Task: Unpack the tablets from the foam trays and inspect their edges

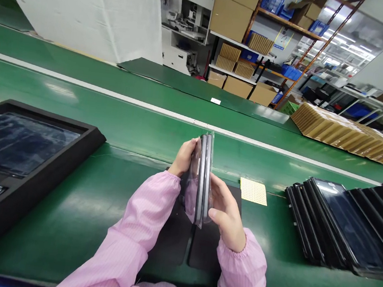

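Between my two hands stand a pair of flat tablet-like panels (202, 177) in clear plastic film, held upright on edge with their thin sides facing me. My left hand (185, 156) grips them at the far left side. On the right, my right hand (227, 209) presses against the other face, its thumb near the close edge. Below them, dark flat pads (175, 237) lie on the green work surface (129, 192). A sheet of small yellow round stickers (253, 191) lies just right of my right hand.
At left is a black foam tray (89, 136) holding dark screens. Several dark panels (325, 220) lean in a row at right. Behind them, cardboard dividers (346, 132) stand on the bench. A pale raised strip (167, 111) crosses the bench; shelves with boxes (233, 18) stand beyond.
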`<state>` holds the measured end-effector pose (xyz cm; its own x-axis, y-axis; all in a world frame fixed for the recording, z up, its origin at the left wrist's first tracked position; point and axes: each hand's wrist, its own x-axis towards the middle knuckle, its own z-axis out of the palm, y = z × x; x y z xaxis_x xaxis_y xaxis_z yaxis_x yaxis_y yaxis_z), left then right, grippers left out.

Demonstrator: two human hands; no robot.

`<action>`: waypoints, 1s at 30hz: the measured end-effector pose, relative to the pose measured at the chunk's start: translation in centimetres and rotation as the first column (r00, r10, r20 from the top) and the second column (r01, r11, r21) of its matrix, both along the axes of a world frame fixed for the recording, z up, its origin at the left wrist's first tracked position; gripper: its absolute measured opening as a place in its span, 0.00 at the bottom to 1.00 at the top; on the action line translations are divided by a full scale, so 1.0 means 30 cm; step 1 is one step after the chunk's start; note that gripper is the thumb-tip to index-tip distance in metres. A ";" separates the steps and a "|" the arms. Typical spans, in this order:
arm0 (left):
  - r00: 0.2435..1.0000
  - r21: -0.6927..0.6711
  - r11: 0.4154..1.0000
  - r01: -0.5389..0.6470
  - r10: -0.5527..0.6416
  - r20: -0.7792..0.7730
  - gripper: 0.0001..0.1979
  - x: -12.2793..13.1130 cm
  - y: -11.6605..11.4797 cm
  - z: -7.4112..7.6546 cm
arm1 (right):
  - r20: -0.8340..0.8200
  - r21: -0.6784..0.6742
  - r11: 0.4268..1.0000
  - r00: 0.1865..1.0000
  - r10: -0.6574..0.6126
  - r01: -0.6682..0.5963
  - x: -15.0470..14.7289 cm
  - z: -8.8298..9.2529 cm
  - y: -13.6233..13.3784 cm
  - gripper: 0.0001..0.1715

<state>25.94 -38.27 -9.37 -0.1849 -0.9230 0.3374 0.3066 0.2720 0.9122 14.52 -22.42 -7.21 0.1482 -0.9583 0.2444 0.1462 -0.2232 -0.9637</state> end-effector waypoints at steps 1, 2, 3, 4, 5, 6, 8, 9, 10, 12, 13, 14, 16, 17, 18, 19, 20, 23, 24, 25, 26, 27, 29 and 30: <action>1.000 0.006 1.000 -0.002 0.002 -0.001 0.36 -0.002 -0.002 -0.002 | 0.019 0.002 1.000 1.000 -0.006 0.006 0.003 -0.004 -0.003 0.36; 1.000 0.009 1.000 0.000 0.000 -0.002 0.36 -0.005 -0.005 -0.003 | 0.031 0.003 1.000 0.999 -0.011 0.011 0.005 -0.006 -0.005 0.35; 1.000 0.010 1.000 0.005 -0.005 -0.002 0.36 -0.007 -0.007 -0.003 | 0.032 0.005 1.000 0.999 -0.019 0.018 0.008 -0.007 -0.005 0.34; 1.000 0.008 1.000 0.015 -0.015 0.001 0.36 -0.008 -0.009 -0.003 | 0.024 0.007 1.000 0.999 -0.028 0.028 0.011 -0.006 -0.005 0.34; 1.000 0.004 1.000 0.024 -0.024 0.005 0.36 -0.009 -0.011 -0.004 | 0.008 0.012 0.999 0.999 -0.039 0.039 0.013 -0.004 -0.004 0.34; 0.999 0.002 0.999 0.033 -0.033 0.012 0.36 -0.009 -0.013 -0.004 | -0.010 0.019 0.999 0.999 -0.049 0.049 0.015 -0.002 -0.002 0.35; 0.999 0.001 0.999 0.033 -0.033 0.023 0.36 -0.007 -0.016 -0.006 | -0.029 0.027 0.998 0.998 -0.057 0.058 0.018 0.004 0.001 0.35; 0.999 0.002 1.000 0.029 -0.029 0.028 0.36 -0.006 -0.017 -0.007 | -0.027 0.028 0.998 0.998 -0.056 0.057 0.018 0.006 0.003 0.36; 0.999 0.005 1.000 0.023 -0.023 0.032 0.36 -0.004 -0.017 -0.009 | -0.022 0.028 0.998 0.998 -0.055 0.056 0.019 0.007 0.004 0.36; 0.999 0.007 1.000 0.015 -0.015 0.035 0.36 -0.002 -0.017 -0.011 | -0.014 0.029 0.998 0.999 -0.051 0.052 0.020 0.008 0.006 0.37; 0.999 0.006 1.000 0.014 -0.014 0.036 0.36 -0.001 -0.016 -0.012 | -0.014 0.030 0.998 0.999 -0.052 0.052 0.020 0.008 0.007 0.37; 0.999 0.004 1.000 0.014 -0.014 0.036 0.36 0.000 -0.015 -0.012 | -0.018 0.032 0.998 0.998 -0.053 0.054 0.021 0.007 0.009 0.38; 0.999 0.000 1.000 0.013 -0.013 0.035 0.36 0.000 -0.013 -0.011 | -0.032 0.034 0.998 0.998 -0.054 0.055 0.023 0.007 0.012 0.38; 0.999 0.001 1.000 0.014 -0.014 0.035 0.36 -0.001 -0.012 -0.010 | -0.038 0.033 0.998 0.998 -0.053 0.054 0.024 0.007 0.014 0.38; 0.999 0.004 1.000 0.013 -0.013 0.034 0.36 -0.001 -0.011 -0.009 | -0.041 0.030 0.998 0.998 -0.050 0.051 0.024 0.008 0.016 0.38; 0.999 0.009 1.000 0.013 -0.013 0.034 0.36 -0.001 -0.010 -0.008 | -0.040 0.027 0.999 0.998 -0.044 0.045 0.024 0.010 0.019 0.38; 0.999 0.014 1.000 0.011 -0.011 0.033 0.37 -0.001 -0.008 -0.006 | -0.038 0.021 0.999 0.999 -0.037 0.038 0.023 0.012 0.022 0.38; 1.000 0.013 1.000 0.006 -0.006 0.031 0.37 0.003 -0.003 -0.002 | -0.048 0.002 1.000 0.999 -0.014 0.014 0.018 0.022 0.034 0.38; 1.000 0.009 1.000 0.006 -0.006 0.029 0.37 0.004 -0.001 0.000 | -0.063 0.000 1.000 0.998 -0.007 0.007 0.016 0.027 0.040 0.38; 1.000 0.004 1.000 0.007 -0.007 0.026 0.37 0.005 0.003 0.002 | -0.083 -0.004 1.000 0.997 -0.003 0.003 0.014 0.032 0.046 0.39; 1.000 -0.001 1.000 0.008 -0.008 0.023 0.37 0.006 0.006 0.004 | -0.104 -0.008 1.000 0.995 -0.003 0.002 0.014 0.038 0.053 0.39; 1.000 -0.007 1.000 0.009 -0.009 0.019 0.37 0.006 0.011 0.007 | -0.127 -0.013 1.000 0.992 -0.004 0.002 0.014 0.045 0.060 0.39; 1.000 -0.018 1.000 0.008 -0.008 0.011 0.36 0.006 0.022 0.013 | -0.172 -0.034 0.999 0.985 -0.016 0.010 0.018 0.058 0.074 0.40; 1.000 -0.024 1.000 0.008 -0.008 0.009 0.36 0.005 0.029 0.017 | -0.190 -0.050 0.999 0.981 -0.023 0.014 0.020 0.063 0.080 0.40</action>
<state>26.10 -37.39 -8.86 -0.1957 -0.9131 0.3576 0.3004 0.2913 0.9082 15.12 -20.01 -5.31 0.1791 -0.9489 0.2598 -0.0436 -0.2714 -0.9615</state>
